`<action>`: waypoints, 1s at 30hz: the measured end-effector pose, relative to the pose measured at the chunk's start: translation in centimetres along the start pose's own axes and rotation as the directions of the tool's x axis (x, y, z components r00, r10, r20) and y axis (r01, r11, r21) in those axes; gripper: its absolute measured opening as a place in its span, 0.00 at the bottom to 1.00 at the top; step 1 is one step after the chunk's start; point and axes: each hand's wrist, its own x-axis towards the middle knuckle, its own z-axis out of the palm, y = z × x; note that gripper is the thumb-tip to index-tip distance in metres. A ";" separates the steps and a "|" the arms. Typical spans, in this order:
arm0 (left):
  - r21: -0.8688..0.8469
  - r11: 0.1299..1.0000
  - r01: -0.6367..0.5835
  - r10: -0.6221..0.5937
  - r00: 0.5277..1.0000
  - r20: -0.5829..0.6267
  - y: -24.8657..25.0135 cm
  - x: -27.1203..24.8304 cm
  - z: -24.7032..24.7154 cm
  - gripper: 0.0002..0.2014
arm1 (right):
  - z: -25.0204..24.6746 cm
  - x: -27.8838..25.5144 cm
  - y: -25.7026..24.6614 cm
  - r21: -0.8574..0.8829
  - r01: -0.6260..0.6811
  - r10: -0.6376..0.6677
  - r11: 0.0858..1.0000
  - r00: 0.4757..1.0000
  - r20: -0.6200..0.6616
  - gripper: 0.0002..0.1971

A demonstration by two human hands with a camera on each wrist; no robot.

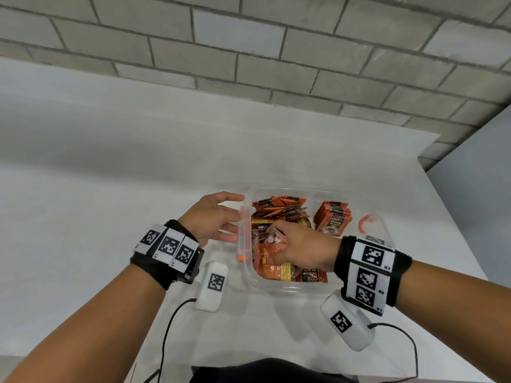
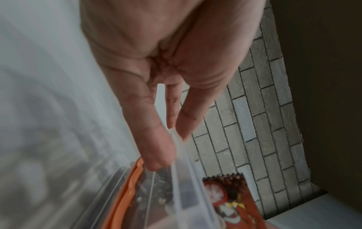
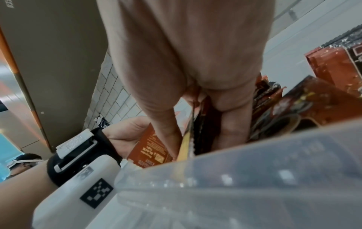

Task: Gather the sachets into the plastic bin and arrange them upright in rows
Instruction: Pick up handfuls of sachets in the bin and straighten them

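A clear plastic bin (image 1: 300, 289) with orange handles (image 1: 366, 220) stands on the white table. At its back right, a row of red-brown sachets (image 1: 335, 218) stands upright; others lie in a loose pile (image 1: 279, 209) at the back left and along the front. My right hand (image 1: 287, 243) reaches down into the bin's left half. In the right wrist view its thumb and fingers (image 3: 170, 130) pinch a few sachets (image 3: 192, 128) held on edge. My left hand (image 1: 231, 217) lies against the bin's left rim with straight fingers (image 2: 154, 148) touching the rim (image 2: 188, 178).
White sensor pods (image 1: 213, 284) with black cables hang from both wrists near the table's front edge. A brick wall (image 1: 249, 51) rises behind the table. The table's right edge (image 1: 453, 217) borders a grey panel. A person with a mask (image 3: 23, 162) sits far off.
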 end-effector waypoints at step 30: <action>-0.425 0.895 0.131 0.153 0.806 0.571 4.0 -2.1 10.6 0.20 | -8.0 -6.4 1.2 0.309 0.458 -0.377 0.834 0.881 -0.286 0.25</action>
